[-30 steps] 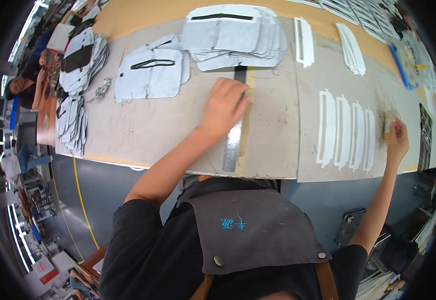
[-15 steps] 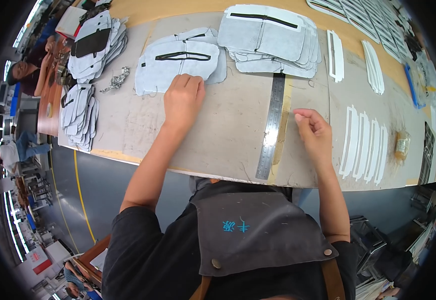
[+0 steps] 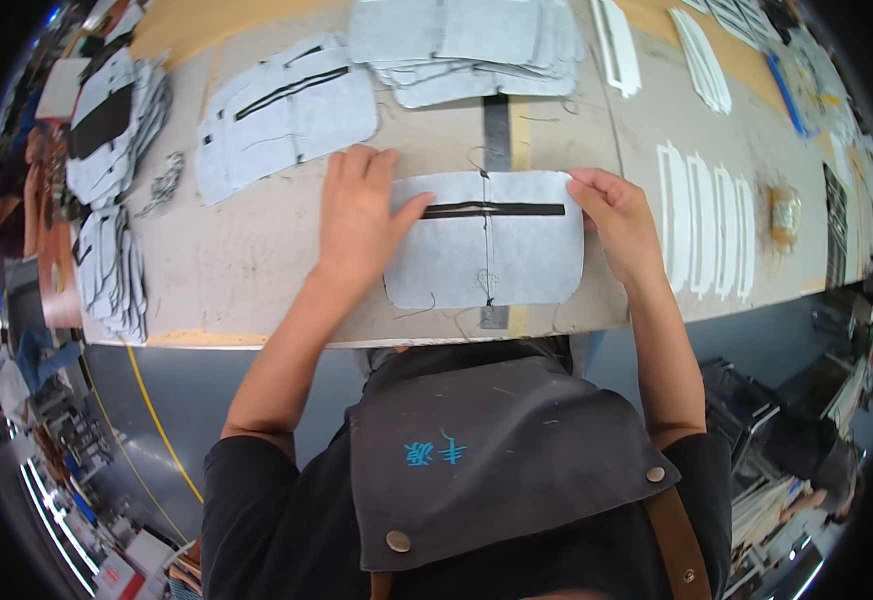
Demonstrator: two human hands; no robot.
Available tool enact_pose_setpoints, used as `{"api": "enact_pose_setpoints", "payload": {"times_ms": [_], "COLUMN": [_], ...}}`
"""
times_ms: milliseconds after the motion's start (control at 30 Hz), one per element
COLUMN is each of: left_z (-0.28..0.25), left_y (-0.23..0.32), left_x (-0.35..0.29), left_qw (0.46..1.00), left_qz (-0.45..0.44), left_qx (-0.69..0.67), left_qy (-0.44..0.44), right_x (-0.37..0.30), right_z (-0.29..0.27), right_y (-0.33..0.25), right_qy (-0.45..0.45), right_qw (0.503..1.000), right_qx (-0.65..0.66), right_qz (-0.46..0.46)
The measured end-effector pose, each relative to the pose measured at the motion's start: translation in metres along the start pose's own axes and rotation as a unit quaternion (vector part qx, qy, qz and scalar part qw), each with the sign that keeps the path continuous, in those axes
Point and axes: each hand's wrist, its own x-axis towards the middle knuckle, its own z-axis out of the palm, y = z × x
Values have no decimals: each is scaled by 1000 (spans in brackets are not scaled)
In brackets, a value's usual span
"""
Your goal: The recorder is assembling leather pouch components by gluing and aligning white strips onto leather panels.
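A pale grey fabric panel (image 3: pixel 536 260) with rounded corners lies in front of me, over the steel ruler (image 3: pixel 497 140). Across its upper part runs a narrow black slot (image 3: pixel 526 210), and a seam crosses it down the middle. My right hand (image 3: pixel 618 218) pinches the panel's upper right corner between thumb and fingers. At the left edge rests my left hand (image 3: pixel 361 215), fingers stretched out and thumb lying on the panel near the slot's left end. Just beyond that hand is another slotted panel (image 3: pixel 326 115), turned at an angle.
A thick stack of panels (image 3: pixel 456 30) stands at the far middle. More piles (image 3: pixel 111 270) line the left, beside a small metallic tangle (image 3: pixel 166 180). White frame strips (image 3: pixel 701 220) and a yellowish bottle (image 3: pixel 784 215) lie on the right. The table's front edge (image 3: pixel 256 345) is close to me.
A slotted panel now lies before me, its corner in my right hand, which was closed and apart from the panels. My left hand has come off the left pile and spread its fingers.
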Motion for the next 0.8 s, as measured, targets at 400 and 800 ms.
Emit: {"api": "enact_pose_setpoints", "payload": {"times_ms": [400,800], "left_z": [1,-12], "left_y": [4,20], "left_x": [1,9], "left_qw": [986,891], "left_qz": [-48,-227], "left_qx": [-29,-307], "left_qy": [-158,-246], "right_x": [-32,-47], "right_z": [32,42], "right_y": [19,37], "right_qy": [57,17], "right_qw": [760,772], "right_qx": [-539,-566], "right_qz": [-358,-290]}}
